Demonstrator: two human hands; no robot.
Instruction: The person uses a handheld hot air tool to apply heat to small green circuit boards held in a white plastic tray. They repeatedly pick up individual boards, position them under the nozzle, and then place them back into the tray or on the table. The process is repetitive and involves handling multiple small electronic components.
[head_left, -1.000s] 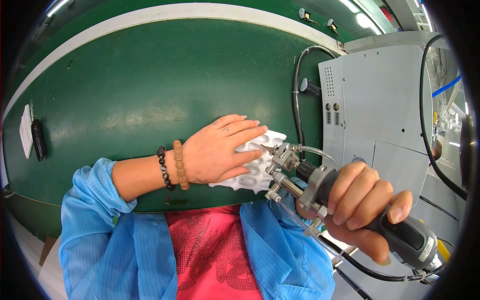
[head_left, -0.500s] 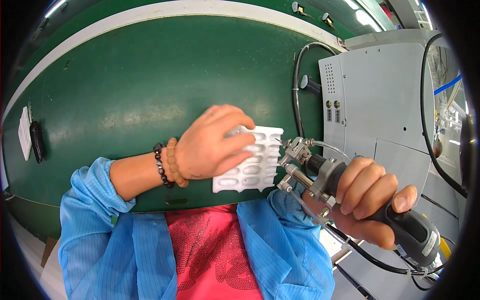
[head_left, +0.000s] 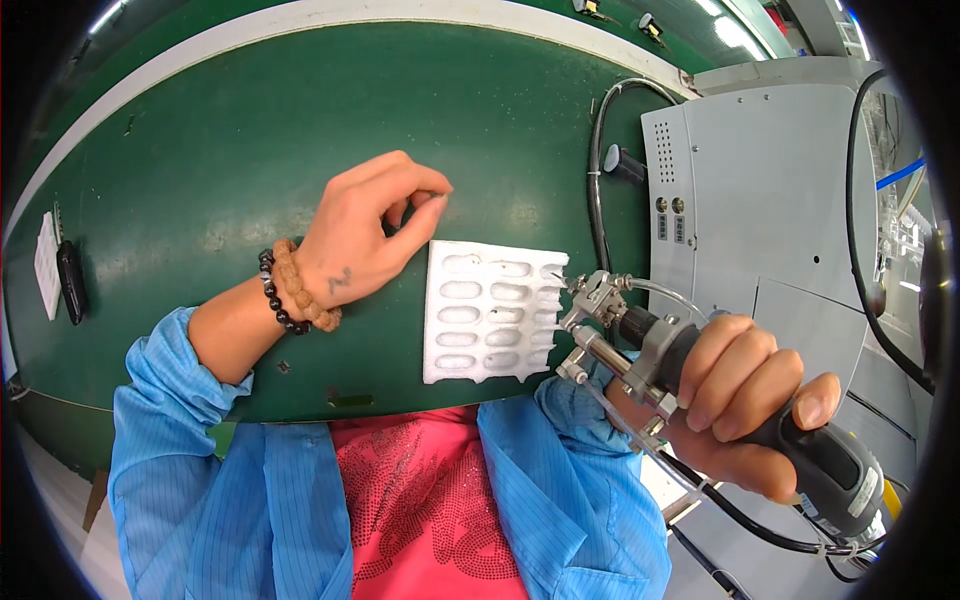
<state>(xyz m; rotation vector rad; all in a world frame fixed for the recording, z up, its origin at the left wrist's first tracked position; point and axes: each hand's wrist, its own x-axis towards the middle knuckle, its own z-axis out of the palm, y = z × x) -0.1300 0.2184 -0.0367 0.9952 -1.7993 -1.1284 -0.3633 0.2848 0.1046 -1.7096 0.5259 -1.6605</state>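
Observation:
My left hand (head_left: 375, 225) hovers over the green table, left of and beyond a white foam tray (head_left: 475, 310). Its thumb and forefinger meet in a pinch; anything between them is too small to make out. The tray has rows of oval hollows and a ragged right edge. Fingers of my right hand (head_left: 745, 390) wrap round a grey and black pistol-like hand tool (head_left: 825, 465). A metal clamp head (head_left: 597, 300) with a clear tube is fixed to its front, pointing at the tray's right edge, where the tip is hard to see.
A grey metal cabinet (head_left: 765, 190) stands at the right, with a black cable (head_left: 597, 150) looping beside it. A black-handled object (head_left: 625, 165) sticks out by the cabinet. At the far left lie a black case (head_left: 72, 282) and another white tray (head_left: 47, 265).
My left hand has lifted away from the foam tray, up and to the left, and its fingers have drawn into a pinch. My right hand and the tool have barely moved.

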